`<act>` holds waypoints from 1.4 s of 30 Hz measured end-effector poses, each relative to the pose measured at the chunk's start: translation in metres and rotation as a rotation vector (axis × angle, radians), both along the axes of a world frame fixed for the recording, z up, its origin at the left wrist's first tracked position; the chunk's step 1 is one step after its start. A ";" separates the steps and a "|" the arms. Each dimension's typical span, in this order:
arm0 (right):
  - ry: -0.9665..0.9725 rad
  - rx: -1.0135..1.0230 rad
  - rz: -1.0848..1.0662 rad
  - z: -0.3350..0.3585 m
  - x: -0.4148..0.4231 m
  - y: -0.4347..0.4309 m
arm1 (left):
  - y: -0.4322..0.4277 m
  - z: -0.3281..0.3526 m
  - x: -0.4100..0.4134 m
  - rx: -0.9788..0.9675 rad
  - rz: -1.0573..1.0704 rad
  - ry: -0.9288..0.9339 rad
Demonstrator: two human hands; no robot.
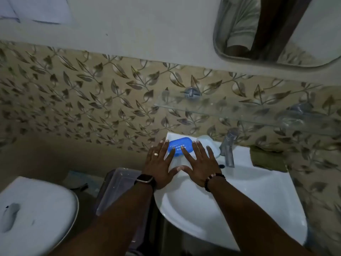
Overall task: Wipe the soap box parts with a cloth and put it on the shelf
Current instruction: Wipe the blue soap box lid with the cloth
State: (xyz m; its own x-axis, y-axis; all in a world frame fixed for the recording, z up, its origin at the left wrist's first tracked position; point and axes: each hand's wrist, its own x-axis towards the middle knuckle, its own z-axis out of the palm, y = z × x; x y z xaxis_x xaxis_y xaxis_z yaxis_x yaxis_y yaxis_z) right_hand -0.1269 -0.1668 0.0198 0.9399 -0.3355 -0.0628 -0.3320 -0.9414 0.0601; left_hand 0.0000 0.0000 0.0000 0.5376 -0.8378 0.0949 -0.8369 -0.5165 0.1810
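A blue soap box part point(180, 145) with small drain slots lies on the back left corner of the white sink point(258, 191). Beside it to the right sits a pale translucent soap box part point(210, 144), close to the tap. A green cloth point(267, 157) lies on the sink's back right rim. The glass shelf point(230, 111) is fixed to the tiled wall above the sink. My left hand point(159, 166) and my right hand point(200, 163) lie flat with fingers spread, palms down, just in front of the blue part, holding nothing.
A metal tap point(228, 146) stands at the back of the sink. A toilet with a white lid point(35, 213) is at the lower left, and a clear plastic bin point(118, 187) sits between it and the sink. A mirror point(276, 28) hangs at the upper right.
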 end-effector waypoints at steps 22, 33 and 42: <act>-0.251 -0.303 0.300 -0.023 0.047 -0.035 | -0.047 -0.021 0.020 -0.232 0.053 0.028; -0.418 -0.357 0.173 0.019 -0.020 -0.010 | -0.061 0.003 -0.006 -0.719 0.315 0.835; -0.361 -0.397 0.001 0.015 -0.124 -0.035 | -0.078 0.015 -0.082 -0.789 0.291 1.456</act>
